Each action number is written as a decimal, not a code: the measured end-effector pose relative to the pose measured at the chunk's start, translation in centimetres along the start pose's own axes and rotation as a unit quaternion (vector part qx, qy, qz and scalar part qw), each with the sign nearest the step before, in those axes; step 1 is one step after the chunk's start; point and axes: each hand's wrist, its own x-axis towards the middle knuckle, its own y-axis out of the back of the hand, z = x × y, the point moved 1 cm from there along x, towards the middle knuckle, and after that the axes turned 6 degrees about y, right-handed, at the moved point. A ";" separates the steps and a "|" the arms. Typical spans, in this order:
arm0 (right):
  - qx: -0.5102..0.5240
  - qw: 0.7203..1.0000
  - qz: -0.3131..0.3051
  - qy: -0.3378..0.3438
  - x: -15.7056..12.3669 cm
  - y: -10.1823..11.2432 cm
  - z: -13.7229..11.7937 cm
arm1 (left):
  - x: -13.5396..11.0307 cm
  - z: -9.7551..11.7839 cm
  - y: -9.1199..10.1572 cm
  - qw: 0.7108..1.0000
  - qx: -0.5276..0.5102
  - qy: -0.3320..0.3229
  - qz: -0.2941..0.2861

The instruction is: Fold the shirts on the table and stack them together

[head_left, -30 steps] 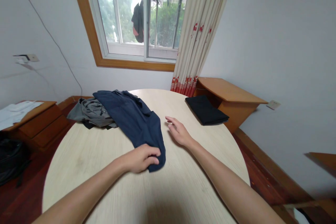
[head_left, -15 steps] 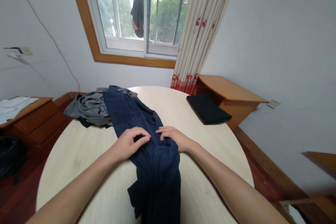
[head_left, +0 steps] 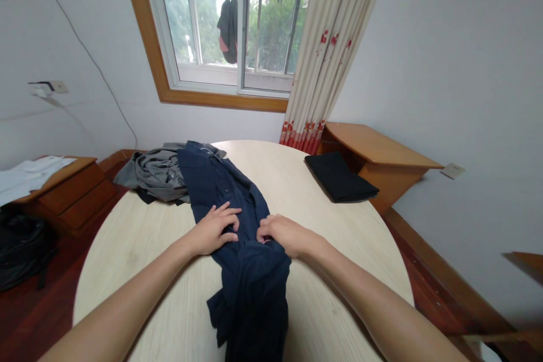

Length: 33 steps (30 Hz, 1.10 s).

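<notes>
A long navy-blue garment (head_left: 218,189) lies stretched down the middle of the round table, one end near the far edge and the other running out of view at the bottom. My left hand (head_left: 214,230) rests on its left side, some fingers spread over the cloth and others bent, with a gap by the thumb. On the right side, my right hand (head_left: 280,233) has its fingers curled into the cloth at a fold, closed on it; the fingertips are partly hidden. Below both hands the fabric is bunched, and a loose flap sticks out to the left.
The pale round table (head_left: 148,271) bears crumpled grey clothing (head_left: 156,167) at the far left, partly under the navy garment. A folded black garment (head_left: 341,177) lies at the right. Beyond stand a wooden desk (head_left: 377,144), a curtain (head_left: 335,51) and a window. A black bag (head_left: 21,249) sits at left.
My right hand's fingers have curled in and drawn slightly nearer me on the cloth. My left hand's fingers have spread out. The view has shifted a little to the left.
</notes>
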 end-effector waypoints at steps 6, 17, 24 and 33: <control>0.193 0.954 -0.200 -0.114 -2.2 1.4 -1.4 | -0.5 2.3 -0.9 0.993 -0.064 -0.085 -0.045; 0.074 0.964 0.176 -0.183 -3.9 1.5 3.5 | -1.0 6.4 -2.1 0.984 -0.015 -0.175 -0.008; -0.046 0.951 0.108 -0.288 -4.5 1.6 4.8 | -1.2 4.8 0.8 0.991 0.122 -0.020 0.044; -0.107 0.845 0.062 -0.521 -6.7 2.8 6.4 | -3.3 -0.6 4.0 0.934 0.152 0.313 0.085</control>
